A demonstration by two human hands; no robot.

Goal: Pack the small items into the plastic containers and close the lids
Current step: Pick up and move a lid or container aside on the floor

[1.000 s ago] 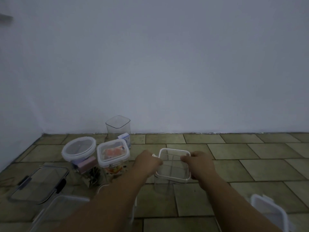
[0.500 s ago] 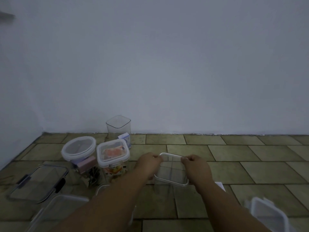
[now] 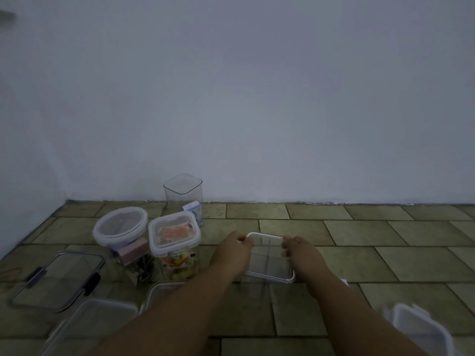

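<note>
— Containers first: what is in hand?
— A square clear container (image 3: 268, 260) on the tiled floor (image 3: 385, 253), left hand (image 3: 232, 253) and right hand (image 3: 302, 254) pinching its white-rimmed lid (image 3: 267, 274) at opposite edges.
— Step?
— Lid-seating, seemingly; pressing its edges down comes next. Two filled, lidded jars (image 3: 174, 237) stand left.

Clear glossy plastic container (image 3: 268, 260), matt tiled floor (image 3: 359, 253)
</note>
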